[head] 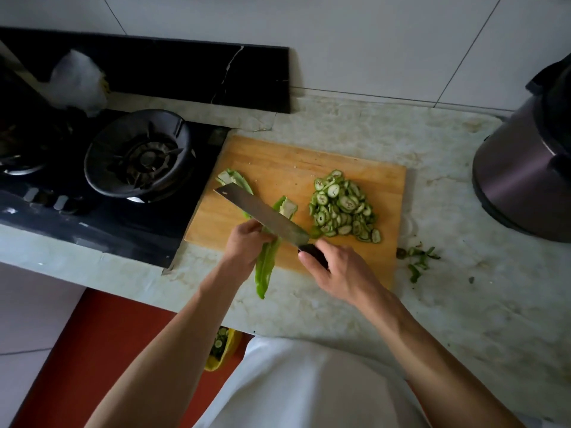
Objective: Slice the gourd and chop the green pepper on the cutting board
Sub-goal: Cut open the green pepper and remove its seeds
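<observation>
The gourd slices (344,206) are already lying on the cutting board (278,163), while the left hand (244,242) is gripping the uncut green pepper (265,267) and the right hand (333,267) is clasping the knife (262,211).

Bare board (278,156) behind slices (343,208)

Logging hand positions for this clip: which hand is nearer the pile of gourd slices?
Right. The right hand grips the knife handle just below the gourd slices; the left hand holds the green pepper farther left.
</observation>
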